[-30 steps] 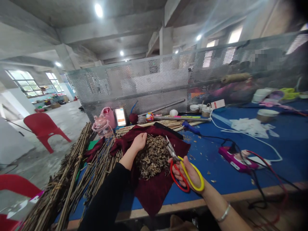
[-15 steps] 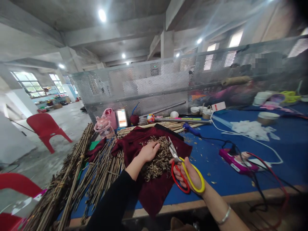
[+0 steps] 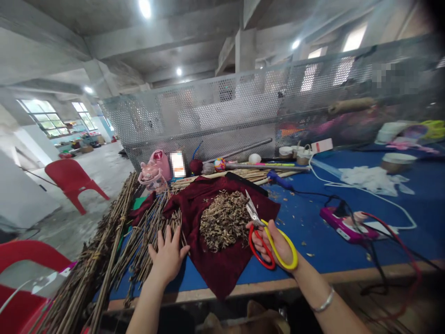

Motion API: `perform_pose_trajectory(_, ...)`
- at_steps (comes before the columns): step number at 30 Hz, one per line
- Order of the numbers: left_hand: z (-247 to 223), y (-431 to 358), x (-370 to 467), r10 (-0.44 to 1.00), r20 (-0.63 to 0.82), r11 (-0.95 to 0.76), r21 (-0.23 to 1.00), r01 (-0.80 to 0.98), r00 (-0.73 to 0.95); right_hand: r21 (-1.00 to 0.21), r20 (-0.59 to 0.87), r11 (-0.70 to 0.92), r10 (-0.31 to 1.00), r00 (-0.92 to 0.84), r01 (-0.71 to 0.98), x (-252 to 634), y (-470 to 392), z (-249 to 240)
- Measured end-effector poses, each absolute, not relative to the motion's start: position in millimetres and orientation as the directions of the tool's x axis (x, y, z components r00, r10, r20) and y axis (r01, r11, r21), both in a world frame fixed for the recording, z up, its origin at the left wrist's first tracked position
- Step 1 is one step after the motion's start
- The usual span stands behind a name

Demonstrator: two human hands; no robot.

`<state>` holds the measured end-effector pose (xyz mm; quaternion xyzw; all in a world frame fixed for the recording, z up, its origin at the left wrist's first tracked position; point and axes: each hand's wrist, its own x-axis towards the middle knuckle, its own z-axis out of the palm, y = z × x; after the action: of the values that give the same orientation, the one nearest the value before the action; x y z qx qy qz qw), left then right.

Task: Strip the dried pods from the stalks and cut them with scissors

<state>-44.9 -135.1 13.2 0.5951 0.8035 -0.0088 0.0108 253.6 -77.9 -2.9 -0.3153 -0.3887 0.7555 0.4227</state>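
My left hand point(image 3: 168, 256) is spread with its fingers apart at the right edge of some loose thin dry sticks point(image 3: 139, 250); whether it touches them I cannot tell. In my right hand point(image 3: 274, 246) is a pair of scissors point(image 3: 253, 214) with one red and one yellow handle loop. Their blades point up and away, close to a heap of short dry brown cut pieces point(image 3: 224, 220). The heap rests on a dark red cloth point(image 3: 222, 273) spread over the blue table top point(image 3: 306, 250).
Bundled dry stalks point(image 3: 86, 264) lie along the left side. A purple power strip point(image 3: 342, 225) with cables sits at the right. Behind are a blue-handled tool point(image 3: 280, 180), a pink container point(image 3: 162, 164) and a perforated metal screen point(image 3: 208, 116). Red chairs point(image 3: 71, 178) stand left.
My left hand has left the heap and moved left towards the loose sticks, its fingers now spread. The right hand still holds the scissors in nearly the same place.
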Motion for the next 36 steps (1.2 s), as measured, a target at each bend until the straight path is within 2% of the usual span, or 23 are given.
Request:
perform_pose_trajectory(3,10.1,-133.0,-57.8,0.924,0.025,0.382,-0.017,0.924,-0.381,-0.852,-0.15,-0.34,0.887,-0.437,-0.398,253.8,-78.3,-2.9)
perform_pose_trajectory(6,20.0,-127.0,-63.9,0.885,0.015,0.464,0.042,0.885,-0.465,-0.851,-0.152,-0.345,0.883,-0.444,-0.395,253.8,-78.0,-3.5)
perform_pose_trajectory(9,24.2,-117.5,-59.7,0.925,0.006,0.377,0.127,0.918,-0.381,-0.851,-0.148,-0.349,0.877,-0.457,-0.393,253.9,-77.2,-4.1)
perform_pose_trajectory(11,21.6,-111.4,-57.5,0.944,0.001,0.326,0.136,0.935,-0.329,-0.851,-0.145,-0.344,0.88,-0.453,-0.396,254.0,-76.7,-4.6)
perform_pose_trajectory(14,21.1,-107.5,-58.7,0.908,0.034,0.409,0.14,0.902,-0.417,-0.851,-0.147,-0.346,0.879,-0.453,-0.394,254.8,-76.3,-5.4)
perform_pose_trajectory(16,28.9,-108.0,-55.9,0.877,0.133,0.431,0.21,0.878,-0.462,-0.853,-0.145,-0.353,0.868,-0.475,-0.384,255.6,-76.7,-5.3)
perform_pose_trajectory(18,41.9,-108.0,-43.1,0.857,0.279,0.338,0.328,0.882,-0.432,-0.848,-0.135,-0.367,0.847,-0.514,-0.381,256.0,-77.7,-3.5)
perform_pose_trajectory(21,57.8,-102.3,-3.1,0.852,0.442,-0.004,0.543,0.84,-0.282,-0.802,-0.123,-0.443,0.779,-0.615,-0.401,255.3,-80.0,2.1)
perform_pose_trajectory(23,59.0,-94.1,29.7,0.898,0.405,-0.18,0.695,0.696,-0.173,-0.767,-0.123,-0.501,0.727,-0.675,-0.4,253.9,-81.6,5.9)
perform_pose_trajectory(25,53.8,-84.0,57.4,0.941,0.328,-0.206,0.758,0.618,-0.088,-0.754,-0.125,-0.528,0.699,-0.704,-0.39,252.7,-82.9,8.7)
perform_pose_trajectory(29,45.4,-62.2,77.5,0.944,0.327,-0.212,0.693,0.689,-0.037,-0.758,-0.102,-0.503,0.72,-0.686,-0.415,257.1,-85.0,12.3)
perform_pose_trajectory(32,53.5,-39.5,72.3,0.937,0.349,-0.222,0.568,0.793,0.013,-0.76,-0.068,-0.445,0.779,-0.623,-0.474,268.6,-85.5,16.9)
perform_pose_trajectory(36,69.6,4.8,80.3,0.931,0.293,-0.319,0.359,0.877,0.219,-0.752,-0.037,-0.326,0.888,-0.458,-0.573,282.5,-85.7,18.5)
